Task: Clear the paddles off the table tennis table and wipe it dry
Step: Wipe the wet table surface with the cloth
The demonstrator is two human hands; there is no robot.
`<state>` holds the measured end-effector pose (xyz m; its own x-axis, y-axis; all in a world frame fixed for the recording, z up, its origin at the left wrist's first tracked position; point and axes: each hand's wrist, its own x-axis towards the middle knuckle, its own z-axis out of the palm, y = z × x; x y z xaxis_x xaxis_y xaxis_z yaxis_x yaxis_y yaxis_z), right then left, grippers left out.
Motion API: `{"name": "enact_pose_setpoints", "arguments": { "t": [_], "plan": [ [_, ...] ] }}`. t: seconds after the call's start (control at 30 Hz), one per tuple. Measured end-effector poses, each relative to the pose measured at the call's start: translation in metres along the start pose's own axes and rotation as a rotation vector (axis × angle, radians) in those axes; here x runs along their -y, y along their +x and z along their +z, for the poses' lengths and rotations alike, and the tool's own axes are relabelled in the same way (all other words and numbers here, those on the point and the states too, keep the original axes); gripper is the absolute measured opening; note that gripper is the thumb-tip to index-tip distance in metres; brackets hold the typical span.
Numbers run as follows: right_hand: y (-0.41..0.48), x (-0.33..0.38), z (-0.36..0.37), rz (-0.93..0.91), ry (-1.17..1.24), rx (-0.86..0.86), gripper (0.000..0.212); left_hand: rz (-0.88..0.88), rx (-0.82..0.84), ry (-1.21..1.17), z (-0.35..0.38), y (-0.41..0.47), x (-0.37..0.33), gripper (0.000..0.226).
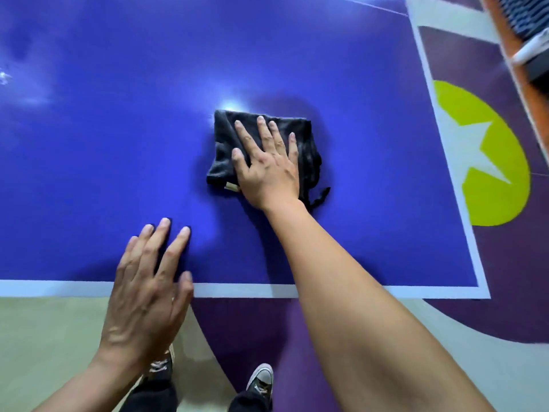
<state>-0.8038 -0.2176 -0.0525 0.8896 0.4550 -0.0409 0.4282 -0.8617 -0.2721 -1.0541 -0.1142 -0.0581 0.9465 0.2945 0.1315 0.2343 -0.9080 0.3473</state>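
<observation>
Leaning over blue tabletop (89, 159), seen from above. Pressing right hand (267, 171) flat on a dark cloth (221, 150), palm down, fingers straight and slightly spread, thumb out to the side; no pinch, no curl. Cloth folded into a rough rectangle, lying on the tabletop about mid-frame, well in from the near and right edges. Small pale tag (231, 187) at its near corner, loose dark strand (322, 194) trailing off beside the wrist. Resting left hand (148, 292) palm down by the near edge, fingers straight and fanned apart on bare tabletop, heel of the hand over the white border line (59, 288), holding nothing. Hands apart, left one nearer the body and not touching the cloth. Bright glare spot (230, 104) just beyond the cloth's far edge. Pale smears (32, 99) at far left of the tabletop; water or reflection, cannot tell. Below the edge: floor (252, 331) in purple and beige, dark sneakers (261, 377) with pale toe caps. To the right, yellow-green circle (505, 203) with white star (472, 156) painted on the floor. Top right corner blurred, cannot identify.
</observation>
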Motion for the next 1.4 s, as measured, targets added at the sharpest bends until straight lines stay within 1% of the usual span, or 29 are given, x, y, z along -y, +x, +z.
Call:
{"name": "enact_pose_setpoints", "arguments": {
  "t": [0.1, 0.2, 0.3, 0.37, 0.57, 0.7, 0.8, 0.87, 0.97, 1.07, 1.17, 1.23, 1.3, 1.4],
  "plan": [
    [-0.023, -0.111, -0.027, 0.148, -0.036, -0.082, 0.056, -0.065, -0.057, 0.067, 0.015, 0.008, -0.025, 0.061],
    [-0.064, -0.218, -0.05, 0.325, -0.069, -0.182, 0.06, -0.123, -0.109, 0.143, 0.021, 0.005, -0.034, 0.06],
    [-0.103, -0.291, -0.067, 0.448, -0.074, -0.198, 0.063, -0.127, -0.145, 0.19, 0.025, 0.005, -0.038, 0.06],
    [-0.114, -0.308, -0.071, 0.45, -0.075, -0.187, 0.064, -0.126, -0.144, 0.211, 0.026, 0.005, -0.039, 0.06],
    [-0.115, -0.311, -0.069, 0.409, -0.07, -0.197, 0.067, -0.135, -0.099, 0.21, 0.022, 0.005, -0.039, 0.059],
    [-0.11, -0.304, -0.075, 0.454, -0.048, -0.136, 0.073, -0.143, -0.073, 0.126, 0.016, 0.006, -0.034, 0.059],
    [-0.114, -0.273, -0.071, 0.472, -0.039, -0.139, 0.078, -0.124, -0.089, -0.084, 0.011, 0.004, -0.024, 0.059],
    [-0.114, -0.229, -0.056, 0.401, -0.045, -0.141, 0.077, -0.088, -0.091, -0.178, 0.005, -0.002, -0.009, 0.058],
    [-0.101, -0.14, -0.031, 0.295, -0.057, -0.144, 0.073, -0.08, -0.101, -0.113, -0.009, -0.02, 0.032, 0.055],
    [-0.081, -0.031, 0.003, 0.145, -0.064, -0.153, 0.068, -0.095, -0.099, -0.002, -0.029, -0.047, 0.092, 0.055],
    [-0.077, 0.079, 0.038, 0.002, -0.07, -0.159, 0.062, -0.016, -0.094, 0.097, -0.052, -0.067, 0.145, 0.054],
    [-0.089, 0.145, 0.058, -0.079, -0.055, -0.153, 0.06, 0.029, -0.061, 0.116, -0.063, -0.074, 0.168, 0.055],
    [-0.101, 0.2, 0.074, -0.163, -0.032, -0.145, 0.059, 0.027, -0.04, 0.032, -0.069, -0.075, 0.178, 0.058],
    [-0.114, 0.256, 0.088, -0.28, -0.001, -0.114, 0.057, -0.112, -0.086, -0.23, -0.074, -0.074, 0.181, 0.061]
  ]
}}
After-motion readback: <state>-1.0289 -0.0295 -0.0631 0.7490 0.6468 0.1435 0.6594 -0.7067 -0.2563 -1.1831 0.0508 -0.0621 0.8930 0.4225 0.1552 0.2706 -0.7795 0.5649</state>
